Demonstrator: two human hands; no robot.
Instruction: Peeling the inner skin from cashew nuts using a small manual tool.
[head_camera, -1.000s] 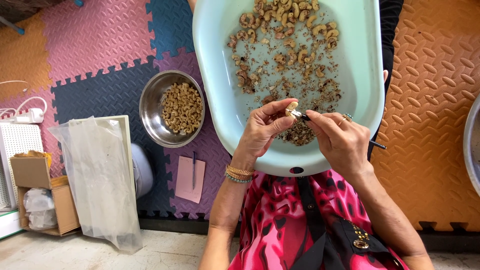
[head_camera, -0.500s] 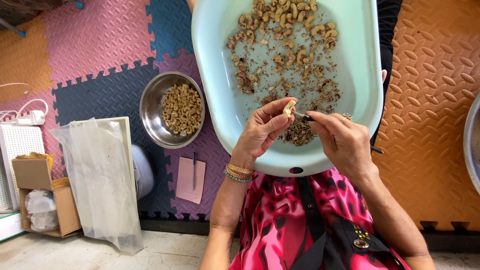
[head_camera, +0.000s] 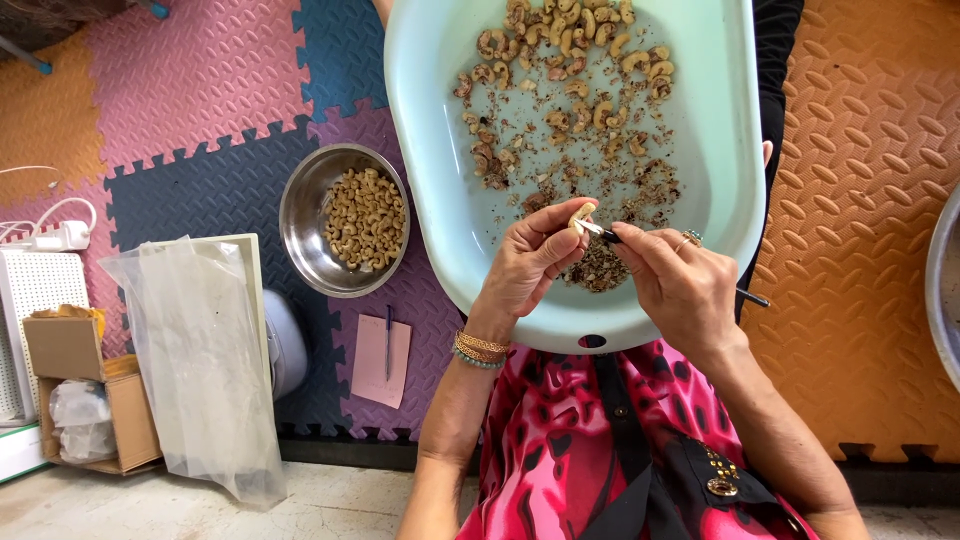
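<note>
**Cashew pinched over the pale tub, small tool at its edge**

Your left hand (head_camera: 525, 262) is closed in a pinch on a single pale cashew (head_camera: 580, 215), held between thumb and fingertips just above the near end of the light green tub (head_camera: 440, 200). Your right hand (head_camera: 685, 285) is curled shut around a thin dark-handled tool (head_camera: 606, 235), its metal tip touching the nut's right side; the handle's far end pokes out past the hand near the tub's rim. A ring sits on a right finger and bangles (head_camera: 478, 347) circle the left wrist.

Directly beneath the held nut lies a heap of brown skin scraps (head_camera: 597, 268) on the tub floor. Farther up the tub, unpeeled cashews (head_camera: 565, 45) are scattered among more flakes.

To your left, on the coloured foam floor mat (head_camera: 190, 100), stands a steel bowl (head_camera: 300, 235) holding peeled cashews (head_camera: 365, 215). Near it lie a pink notepad with a pen (head_camera: 382, 357), a clear plastic bag (head_camera: 200, 360) draped over a tray, and a cardboard box (head_camera: 70, 390). An orange mat (head_camera: 870, 220) covers the floor on your right
</note>
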